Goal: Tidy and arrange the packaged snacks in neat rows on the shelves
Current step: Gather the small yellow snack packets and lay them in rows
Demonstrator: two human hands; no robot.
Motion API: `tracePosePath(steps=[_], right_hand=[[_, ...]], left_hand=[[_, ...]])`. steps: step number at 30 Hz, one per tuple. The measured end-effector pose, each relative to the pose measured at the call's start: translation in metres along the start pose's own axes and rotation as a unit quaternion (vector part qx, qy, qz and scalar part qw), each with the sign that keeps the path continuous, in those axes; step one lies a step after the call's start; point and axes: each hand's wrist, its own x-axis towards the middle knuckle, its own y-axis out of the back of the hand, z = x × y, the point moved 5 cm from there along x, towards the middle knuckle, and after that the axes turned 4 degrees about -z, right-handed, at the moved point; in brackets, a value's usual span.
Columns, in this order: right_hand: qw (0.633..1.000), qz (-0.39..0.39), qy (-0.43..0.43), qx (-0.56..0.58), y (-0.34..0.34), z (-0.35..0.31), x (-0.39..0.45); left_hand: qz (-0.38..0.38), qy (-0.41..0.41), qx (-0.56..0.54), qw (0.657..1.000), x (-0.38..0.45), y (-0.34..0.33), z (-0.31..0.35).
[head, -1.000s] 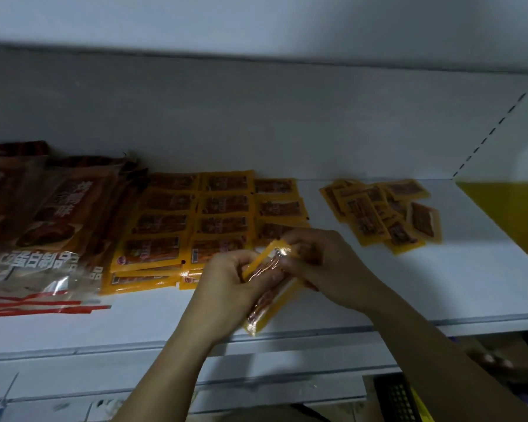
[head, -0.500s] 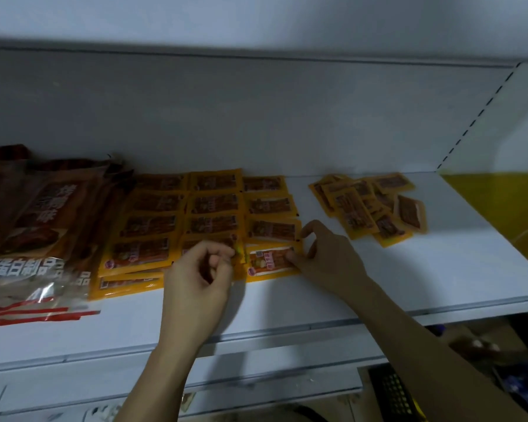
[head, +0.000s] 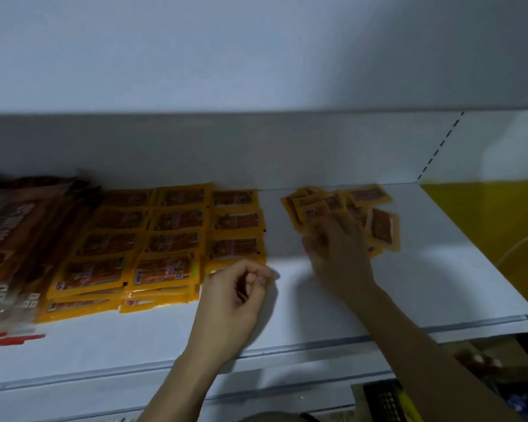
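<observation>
Right hand (head: 339, 254) is on the loose heap of yellow packets (head: 342, 208), fingers spread and reaching onto its near edge, blurred, so whether anything is pinched I cannot tell. That heap sits toward two o'clock on the white shelf (head: 424, 287), packets lying every which way, long axes crossing one another, one at the right edge (head: 382, 228) turned nearly upright to the viewer. Over at ten o'clock lie the tidy rows of yellow packets (head: 165, 239), three columns, each packet with its long axis running left to right, the right-hand column (head: 237, 236) the shortest. Left hand (head: 235, 293) waits at the near end of that column, fingers loosely curled, holding nothing that I can see. So the heap lies dead ahead of the right hand, well apart from the left; the right is clearly the nearer. My read: whatever packet comes off needs carrying toward nine o'clock and turning crosswise to match the rows. Brown bags (head: 16, 239) crowd the far left.
</observation>
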Motion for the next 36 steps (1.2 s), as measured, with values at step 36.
tracePosePath(steps=[36], right_hand=[[0.982, -0.042, -0.078, 0.167, 0.031, 0.145, 0.073]], left_hand=[[0.055, 0.045, 0.133, 0.989, 0.202, -0.151, 0.022]])
